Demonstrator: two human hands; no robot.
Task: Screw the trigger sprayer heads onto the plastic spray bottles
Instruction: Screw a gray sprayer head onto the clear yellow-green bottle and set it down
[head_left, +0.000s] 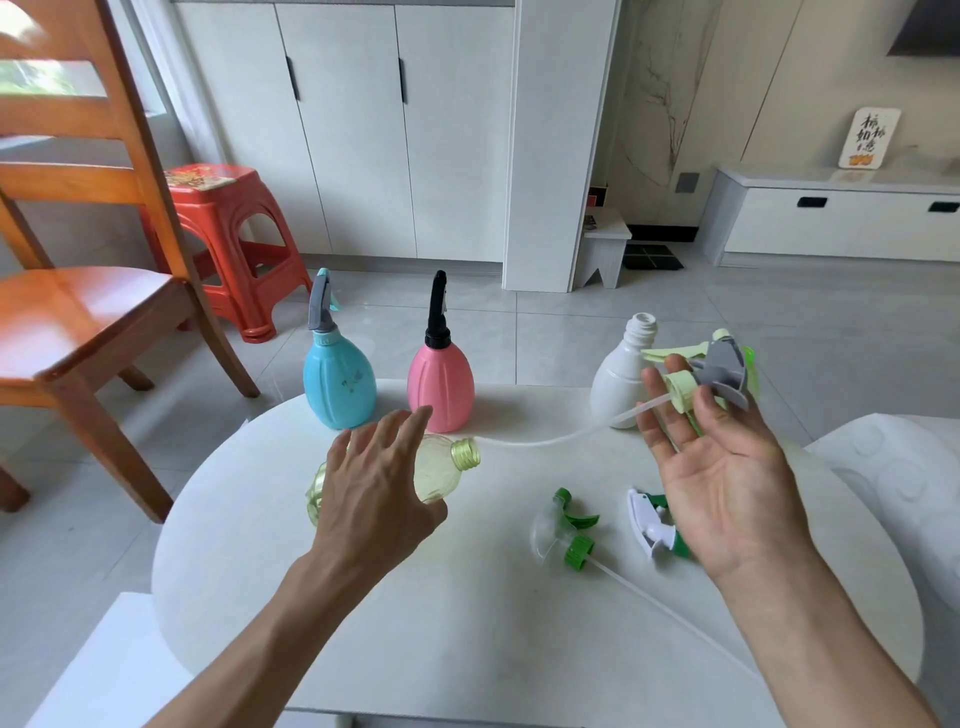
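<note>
A clear yellow-green bottle (441, 470) lies on its side on the white table (467, 623), its open neck pointing right. My left hand (376, 483) is spread over its body, fingers straight and not wrapped around it. My right hand (722, 467), palm up, holds a grey and light-green sprayer head (719, 371) at its fingertips; the head's thin tube trails left across the table. Behind it stands a white bottle (618, 384) with an open neck. A blue bottle (338, 382) with a grey sprayer and a pink bottle (440, 387) with a black sprayer stand at the back.
Two loose sprayer heads lie near my right wrist: a clear one with a green collar (566, 532) and a white and green one (649, 525). A wooden chair (78, 312) and a red stool (228, 234) stand at the left. A white cushion (893, 483) adjoins the table's right side.
</note>
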